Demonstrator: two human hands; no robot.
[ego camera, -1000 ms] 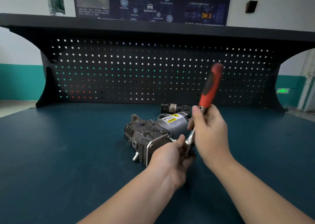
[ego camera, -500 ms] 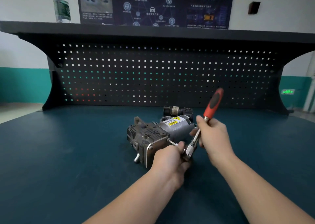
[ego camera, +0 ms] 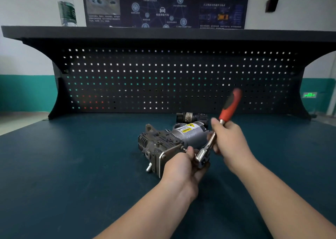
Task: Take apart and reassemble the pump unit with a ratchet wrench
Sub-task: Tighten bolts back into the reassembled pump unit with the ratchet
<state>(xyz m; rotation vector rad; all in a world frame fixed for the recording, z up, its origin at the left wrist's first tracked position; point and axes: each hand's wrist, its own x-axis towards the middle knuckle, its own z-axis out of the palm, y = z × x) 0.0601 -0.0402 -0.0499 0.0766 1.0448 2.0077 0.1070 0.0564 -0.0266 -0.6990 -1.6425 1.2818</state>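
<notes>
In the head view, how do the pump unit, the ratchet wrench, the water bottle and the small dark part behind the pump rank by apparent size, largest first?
1. Pump unit.
2. Ratchet wrench, about as long but thinner.
3. Water bottle; it stands farther away and is cut off at the top, so this place is unsure.
4. Small dark part.

Both hands curled in grips (left [ego camera: 183,163] lower, right [ego camera: 230,140] raised).

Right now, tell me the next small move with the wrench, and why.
Probably swing the ratchet wrench handle through another short stroke. The right hand grips its shaft just below the red grip, and the left hand steadies the wrench head at the near side of the pump unit, seemingly at a fastener.
</notes>
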